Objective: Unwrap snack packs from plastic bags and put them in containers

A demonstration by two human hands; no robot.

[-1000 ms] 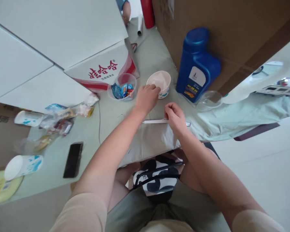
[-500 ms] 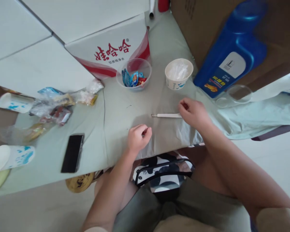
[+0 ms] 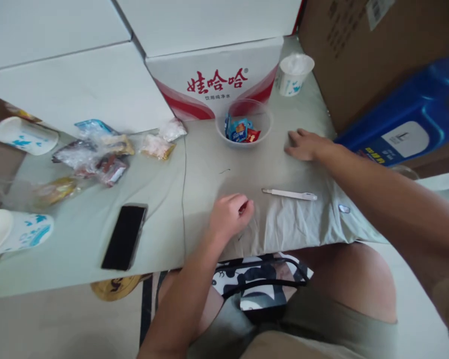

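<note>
My left hand (image 3: 230, 215) rests on the cloth near the front edge, its fingers curled into a loose fist with nothing seen in it. Farther forward and to the right, my right hand (image 3: 306, 144) lies palm down on the cloth, fingers apart and empty. Between the hands and nearer the edge lies a slim white pen-like tool (image 3: 290, 194) with a narrow tip pointing left. A paper cup (image 3: 295, 80) with clear plastic in it stands beyond my right hand. Left of that hand is a clear plastic bowl (image 3: 262, 119) holding blue and red snack packets (image 3: 241, 130).
A white and red carton (image 3: 217, 94) stands behind the bowl. On the right are a big blue bottle (image 3: 400, 134) and a brown cardboard box (image 3: 344, 60). To the left lie a phone (image 3: 124, 237), crumpled wrappers (image 3: 97, 154) and two tipped paper cups (image 3: 26, 135).
The paper cup with plastic now stands farther back, by the carton's right end. My right hand has reached forward and its fingers have spread. My left hand stays curled. The view has shifted.
</note>
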